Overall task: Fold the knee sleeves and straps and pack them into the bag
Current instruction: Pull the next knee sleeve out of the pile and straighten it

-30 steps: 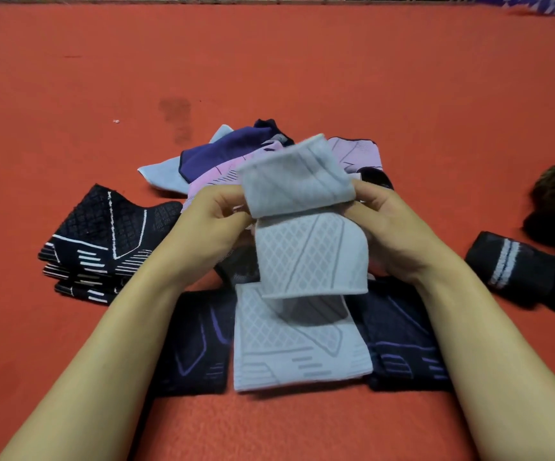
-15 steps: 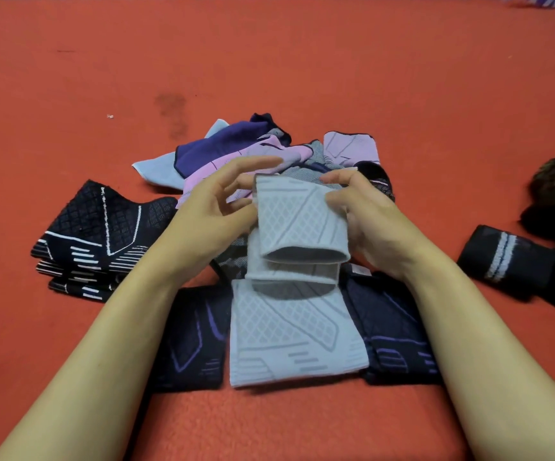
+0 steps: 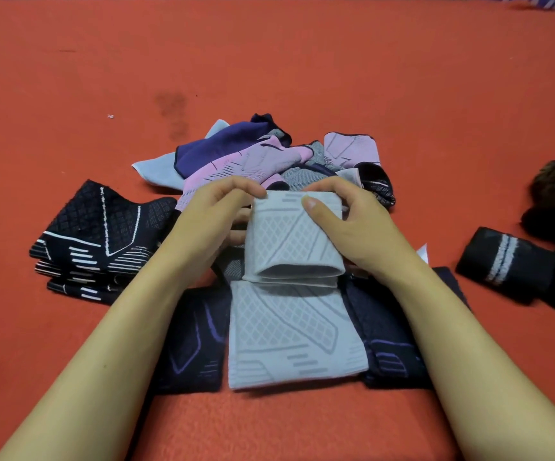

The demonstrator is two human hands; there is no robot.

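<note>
Grey knee sleeve [image 3: 291,242]: we hold it folded over at the centre of the red surface [image 3: 69,78], its lower half lying flat on a dark navy sleeve [image 3: 196,341]. Our left hand [image 3: 212,221] grips its left edge, fingers curled. Our right hand [image 3: 346,221] grips its right edge, thumb pressed on top. A stack of black sleeves [image 3: 96,241] lies to the left.
</note>
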